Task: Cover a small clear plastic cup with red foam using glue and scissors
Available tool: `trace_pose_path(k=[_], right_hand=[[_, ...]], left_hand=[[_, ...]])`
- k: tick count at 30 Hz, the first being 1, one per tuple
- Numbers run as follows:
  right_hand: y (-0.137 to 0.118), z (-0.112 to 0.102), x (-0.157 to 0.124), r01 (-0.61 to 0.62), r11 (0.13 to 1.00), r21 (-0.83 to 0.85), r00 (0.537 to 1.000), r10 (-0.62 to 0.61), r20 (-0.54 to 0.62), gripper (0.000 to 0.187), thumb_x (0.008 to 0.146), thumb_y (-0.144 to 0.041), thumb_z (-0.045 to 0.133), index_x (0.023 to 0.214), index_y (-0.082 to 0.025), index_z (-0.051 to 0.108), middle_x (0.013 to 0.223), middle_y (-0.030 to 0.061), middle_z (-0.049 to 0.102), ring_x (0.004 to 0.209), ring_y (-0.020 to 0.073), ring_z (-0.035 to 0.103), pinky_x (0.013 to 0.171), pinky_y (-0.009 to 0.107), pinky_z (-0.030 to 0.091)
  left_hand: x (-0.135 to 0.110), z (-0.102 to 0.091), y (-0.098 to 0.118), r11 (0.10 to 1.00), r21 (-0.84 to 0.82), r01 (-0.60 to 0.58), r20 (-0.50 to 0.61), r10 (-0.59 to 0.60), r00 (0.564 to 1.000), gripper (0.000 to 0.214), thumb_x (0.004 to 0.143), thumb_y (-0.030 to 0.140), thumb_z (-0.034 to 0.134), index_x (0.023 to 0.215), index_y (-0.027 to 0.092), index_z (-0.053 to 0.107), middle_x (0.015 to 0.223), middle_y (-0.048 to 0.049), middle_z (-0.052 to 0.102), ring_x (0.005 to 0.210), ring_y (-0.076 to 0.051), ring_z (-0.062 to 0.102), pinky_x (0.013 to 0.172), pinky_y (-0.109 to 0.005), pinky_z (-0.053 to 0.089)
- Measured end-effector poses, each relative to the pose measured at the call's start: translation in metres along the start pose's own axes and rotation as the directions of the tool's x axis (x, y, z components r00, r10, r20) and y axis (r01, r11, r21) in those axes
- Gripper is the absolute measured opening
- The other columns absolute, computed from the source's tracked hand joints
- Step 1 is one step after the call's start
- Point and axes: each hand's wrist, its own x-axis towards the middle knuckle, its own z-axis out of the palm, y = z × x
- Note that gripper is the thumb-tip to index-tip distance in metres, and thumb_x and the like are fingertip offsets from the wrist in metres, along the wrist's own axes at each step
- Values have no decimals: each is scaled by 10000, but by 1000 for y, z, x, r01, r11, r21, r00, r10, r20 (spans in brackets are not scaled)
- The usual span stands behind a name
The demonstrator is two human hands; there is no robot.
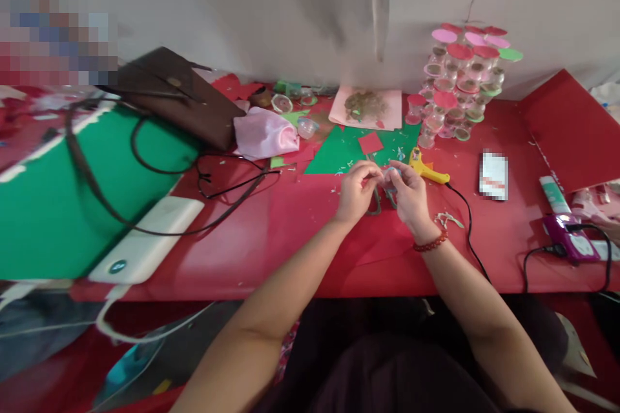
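My left hand [356,190] and my right hand [411,197] meet over the red table [290,232], fingers pinched together on a small pale blue-grey piece [391,174] held between them. A thin dark loop hangs below the hands; what it is I cannot make out. A red bead bracelet [429,245] circles my right wrist. A yellow glue gun [426,169] lies just beyond my right hand, its black cord [467,226] trailing toward me.
Green paper [349,148] with a small red square [371,142] lies behind the hands. A stack of small clear jars with pink lids [460,84] stands back right. A brown bag [174,93], pink cloth [266,132], green sheet [62,193] and white device [145,239] sit left. A purple device [569,239] is at right.
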Motion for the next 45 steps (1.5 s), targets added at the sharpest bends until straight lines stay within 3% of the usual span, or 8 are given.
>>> trace_pose_path(k=[6,12,16,21,26,31,36,45], right_hand=[[2,-3,5,-178,981,80,982,171,85,388,788,-463,829,1062,-226,689,768,-42,684,677,111,661,699,274,588],[6,-4,8,-126,991,53,988,121,94,460,791,-531,823,1119,-245,674,811,-40,694,741,120,678,806,309,616],[4,-3,6,-109,992,68,988,101,117,498,764,-578,827,1101,-247,668,804,-37,690,754,125,675,820,315,619],[-2,2,2,-24,999,22,985,20,171,462,792,-467,837,1190,-298,675,937,-13,729,917,163,701,937,344,614],[2,-6,7,-147,986,79,971,128,202,358,839,-362,799,1165,-288,670,863,-36,720,795,140,693,826,322,616],[5,-12,12,-185,970,155,966,151,209,280,850,-299,783,1107,-266,679,813,-48,697,746,114,669,805,305,596],[4,-10,12,-125,974,187,972,82,219,350,797,-348,835,1102,-272,679,825,-45,711,757,112,675,790,297,587],[1,-9,8,-115,987,115,983,96,158,291,824,-321,803,1090,-297,688,792,-49,697,708,110,656,714,267,564]], left_hand=[[1,-1,0,998,50,42,-12,-42,999,126,922,198,657,799,217,634,912,-38,679,924,-186,658,844,-312,546],[0,-3,2,996,44,82,-36,-80,996,118,918,253,682,809,209,670,886,-27,696,860,-165,658,803,-288,542],[-1,-1,-1,997,75,32,-17,-30,999,135,945,273,648,824,213,638,916,-41,666,885,-172,638,795,-292,536],[-1,-1,-7,996,88,12,-61,-7,998,152,994,317,588,865,238,576,955,-62,615,939,-197,608,808,-322,528],[1,-1,-9,999,23,-44,-60,45,997,184,998,359,603,864,236,581,937,-52,612,907,-188,608,810,-323,518],[3,-1,-3,993,-97,68,-36,-71,997,263,974,450,648,855,217,625,941,-46,652,905,-174,632,832,-306,528],[3,-4,2,976,-157,151,-54,-161,986,192,963,367,674,856,208,695,935,-43,699,896,-165,670,840,-296,542],[8,-10,4,999,-4,-48,18,48,999,198,981,316,652,811,214,652,911,-37,672,889,-166,641,846,-304,528]])
